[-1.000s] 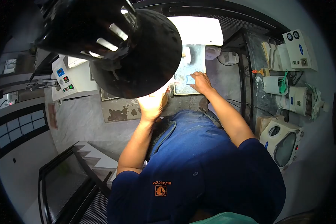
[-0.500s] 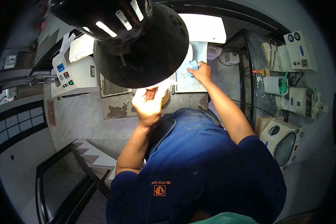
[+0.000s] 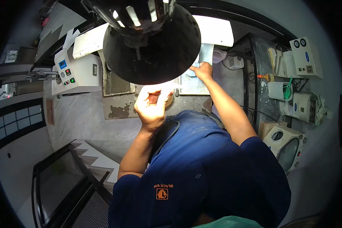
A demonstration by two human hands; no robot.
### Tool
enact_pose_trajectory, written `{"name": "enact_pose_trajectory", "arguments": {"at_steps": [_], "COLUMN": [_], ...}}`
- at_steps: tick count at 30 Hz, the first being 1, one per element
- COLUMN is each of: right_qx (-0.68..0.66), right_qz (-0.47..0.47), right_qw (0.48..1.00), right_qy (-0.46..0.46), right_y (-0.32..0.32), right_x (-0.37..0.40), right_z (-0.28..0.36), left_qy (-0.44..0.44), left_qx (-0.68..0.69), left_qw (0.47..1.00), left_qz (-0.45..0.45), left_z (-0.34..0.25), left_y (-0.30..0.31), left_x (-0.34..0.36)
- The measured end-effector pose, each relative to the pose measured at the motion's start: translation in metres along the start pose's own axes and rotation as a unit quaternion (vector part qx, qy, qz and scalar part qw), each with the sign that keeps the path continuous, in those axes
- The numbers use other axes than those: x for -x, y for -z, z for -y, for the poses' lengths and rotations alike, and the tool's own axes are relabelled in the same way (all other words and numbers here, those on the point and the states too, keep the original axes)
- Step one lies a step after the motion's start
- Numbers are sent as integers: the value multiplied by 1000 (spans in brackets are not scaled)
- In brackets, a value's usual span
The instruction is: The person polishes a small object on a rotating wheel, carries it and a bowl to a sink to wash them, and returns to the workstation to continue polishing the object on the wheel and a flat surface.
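Observation:
My left hand (image 3: 151, 106) is raised below the rim of the black lamp shade (image 3: 152, 57), brightly lit, with thumb and fingers pinched together. What the pinch holds is too washed out by the light to make out. At the right of the shade, my right hand (image 3: 202, 71) reaches over a pale worktop panel (image 3: 195, 88), its fingers closed on a small light blue object (image 3: 192, 72). The shade hides part of that object and the middle of the bench.
A white control box (image 3: 78, 72) with displays stands left of the bench (image 3: 119, 110). White jugs (image 3: 233, 62) sit beyond my right hand. Along the right side are a brush (image 3: 268, 77), a white container (image 3: 278, 90) with a green scoop (image 3: 288, 91), and white machines (image 3: 307, 57).
My right hand has shifted slightly left and down, and less of the light blue object shows. My left hand keeps its pinch. The view has shifted, so the lamp shade appears farther right.

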State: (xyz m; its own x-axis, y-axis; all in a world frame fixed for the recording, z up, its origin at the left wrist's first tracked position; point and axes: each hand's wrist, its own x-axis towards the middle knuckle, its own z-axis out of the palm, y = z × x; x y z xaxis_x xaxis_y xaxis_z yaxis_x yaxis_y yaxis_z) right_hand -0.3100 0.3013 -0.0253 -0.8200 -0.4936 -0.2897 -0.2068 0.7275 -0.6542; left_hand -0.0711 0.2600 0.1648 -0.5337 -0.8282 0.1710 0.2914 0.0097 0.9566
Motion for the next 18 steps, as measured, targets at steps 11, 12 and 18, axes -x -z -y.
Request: {"name": "enact_pose_trajectory", "arguments": {"at_steps": [11,12,18], "right_qx": [-79,-91,-86], "right_qz": [32,39,-8], "right_qw": [996,994,994], "right_qy": [-31,-36,-59], "right_y": [1,4,6], "right_x": [-2,1,-11], "right_z": [-11,-9,-33], "left_qy": [-4,-7,9], "left_qx": [-28,-25,-33], "left_qw": [1000,1000,999], "left_qz": [5,4,4], "left_z": [8,9,11], "left_y": [7,7,7], "left_x": [1,0,-1]}}
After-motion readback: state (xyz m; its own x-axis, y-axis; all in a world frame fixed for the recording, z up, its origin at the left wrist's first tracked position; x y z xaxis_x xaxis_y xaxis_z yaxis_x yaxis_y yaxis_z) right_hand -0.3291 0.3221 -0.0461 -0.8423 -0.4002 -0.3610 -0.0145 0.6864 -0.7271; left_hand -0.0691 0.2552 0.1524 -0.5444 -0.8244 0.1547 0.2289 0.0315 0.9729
